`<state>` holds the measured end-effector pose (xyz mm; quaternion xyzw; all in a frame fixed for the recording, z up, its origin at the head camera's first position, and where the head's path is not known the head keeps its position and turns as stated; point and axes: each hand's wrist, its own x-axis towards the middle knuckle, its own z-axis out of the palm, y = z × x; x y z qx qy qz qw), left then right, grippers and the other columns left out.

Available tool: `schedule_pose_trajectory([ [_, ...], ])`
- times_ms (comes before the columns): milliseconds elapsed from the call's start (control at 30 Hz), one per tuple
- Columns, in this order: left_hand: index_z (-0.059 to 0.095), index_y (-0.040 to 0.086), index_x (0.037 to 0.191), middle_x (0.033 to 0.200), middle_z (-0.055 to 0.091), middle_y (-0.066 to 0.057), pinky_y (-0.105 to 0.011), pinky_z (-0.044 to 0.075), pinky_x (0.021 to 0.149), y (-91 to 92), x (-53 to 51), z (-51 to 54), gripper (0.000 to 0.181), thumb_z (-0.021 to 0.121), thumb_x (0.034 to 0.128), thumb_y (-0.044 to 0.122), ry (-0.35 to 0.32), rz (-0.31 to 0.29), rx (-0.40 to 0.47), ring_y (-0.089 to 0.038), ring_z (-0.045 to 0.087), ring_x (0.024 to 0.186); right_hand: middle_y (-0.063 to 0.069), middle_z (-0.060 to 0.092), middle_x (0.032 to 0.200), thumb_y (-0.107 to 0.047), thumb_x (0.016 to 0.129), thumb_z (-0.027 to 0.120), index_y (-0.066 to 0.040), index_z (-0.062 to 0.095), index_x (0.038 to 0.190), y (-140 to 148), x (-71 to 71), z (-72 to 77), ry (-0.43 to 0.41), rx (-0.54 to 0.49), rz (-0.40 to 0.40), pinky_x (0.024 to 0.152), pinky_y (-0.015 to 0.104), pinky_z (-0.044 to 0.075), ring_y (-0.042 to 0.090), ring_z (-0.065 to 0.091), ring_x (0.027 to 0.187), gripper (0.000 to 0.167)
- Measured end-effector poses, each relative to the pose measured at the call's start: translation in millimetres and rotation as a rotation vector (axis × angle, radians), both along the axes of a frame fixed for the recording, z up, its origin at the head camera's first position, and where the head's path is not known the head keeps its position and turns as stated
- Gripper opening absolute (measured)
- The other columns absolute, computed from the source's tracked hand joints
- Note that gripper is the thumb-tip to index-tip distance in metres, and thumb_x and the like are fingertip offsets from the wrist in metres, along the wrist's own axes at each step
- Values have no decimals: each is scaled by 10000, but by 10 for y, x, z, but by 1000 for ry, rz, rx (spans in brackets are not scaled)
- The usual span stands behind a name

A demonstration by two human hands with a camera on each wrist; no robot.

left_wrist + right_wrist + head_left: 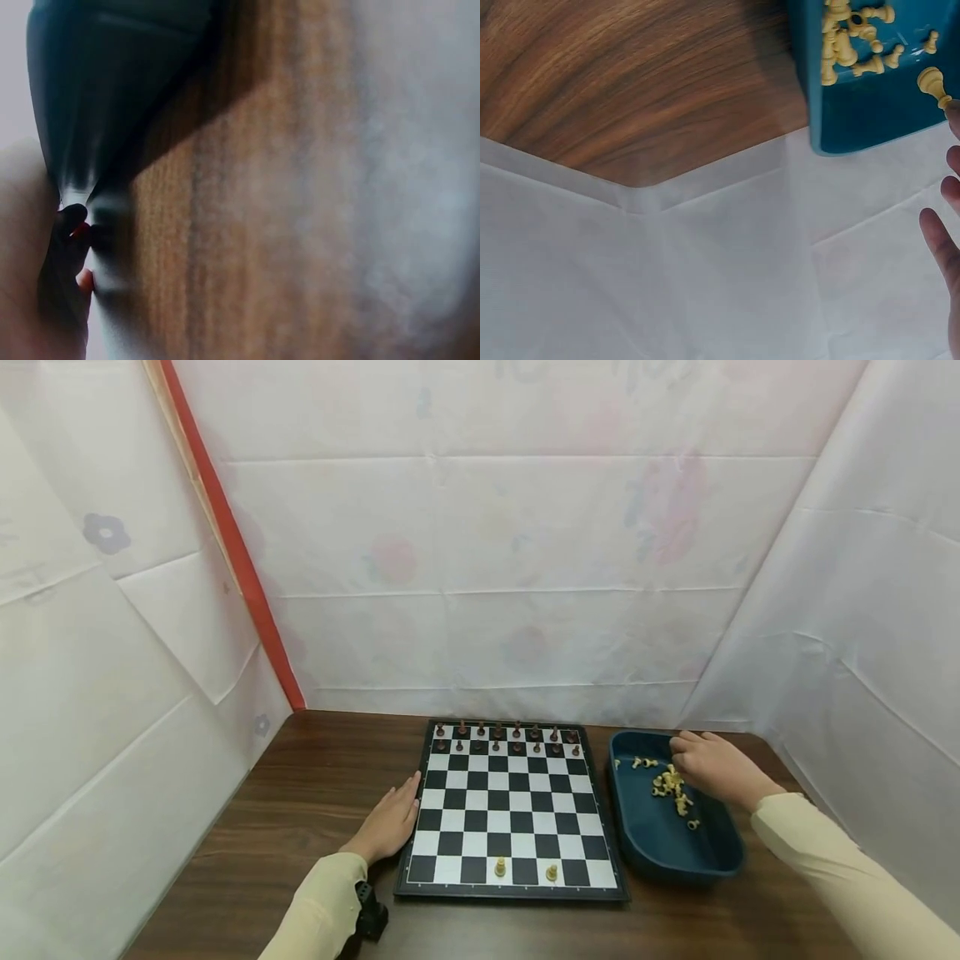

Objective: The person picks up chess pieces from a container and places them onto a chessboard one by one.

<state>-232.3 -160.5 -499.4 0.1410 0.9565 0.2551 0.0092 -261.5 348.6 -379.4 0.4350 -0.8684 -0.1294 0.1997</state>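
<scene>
A black-and-white chessboard [507,810] lies on the brown table. Dark chess pieces [498,732] fill its two far rows, while two cream chess pieces, one [500,867] left of the other [552,872], stand on the nearest row. My left hand [390,822] rests against the board's left edge with its fingers extended. Over the far part of a blue tray [667,843], my right hand [716,768] pinches a cream chess piece [931,81] by its narrow end, base showing; its head is hidden by the fingers.
Several loose cream pieces [672,782] lie heaped and scattered in the tray, right beside the board. White patterned sheeting [480,635] hangs behind the table and on both sides, with a red strip [240,552] at the back left corner.
</scene>
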Motion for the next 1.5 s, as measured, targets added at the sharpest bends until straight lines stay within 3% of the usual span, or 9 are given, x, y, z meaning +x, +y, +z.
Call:
schedule_pose_trajectory([
  [300,216,-50,1487,1503,296,-221,-498,158,1141,-4,6,12,514,338,1034,160,-3,5,2,-350,264,1390,-26,427,695,-90,688,841,-142,623,633,-210,54,45,44,32,71,529,299,392,158,447,661,230],
  [533,221,-54,1484,1497,306,-226,-500,166,1139,-8,2,8,514,350,1034,157,6,1,4,-351,272,1386,-12,477,743,-173,720,834,-110,685,756,-411,114,108,25,100,63,567,296,435,151,480,707,167],
  [900,213,-47,1489,1505,295,-215,-496,160,1142,-11,-4,5,522,337,1033,176,-7,7,5,-340,266,1391,-5,484,777,-119,747,814,-134,654,695,-767,205,231,35,138,82,568,284,360,151,422,702,169],
  [1067,206,-42,1492,1508,293,-210,-496,161,1141,-14,-12,4,527,337,1035,186,-4,5,4,-339,264,1393,2,548,840,-131,729,826,-135,704,761,-937,208,230,51,166,100,621,287,438,152,495,769,127],
  [1500,213,-39,1492,1512,290,-204,-484,154,1146,-18,0,-3,521,338,1034,176,-5,10,-5,-330,261,1396,-32,595,906,-182,772,803,-178,730,810,-1473,298,203,56,273,158,683,259,472,129,522,818,82],
])
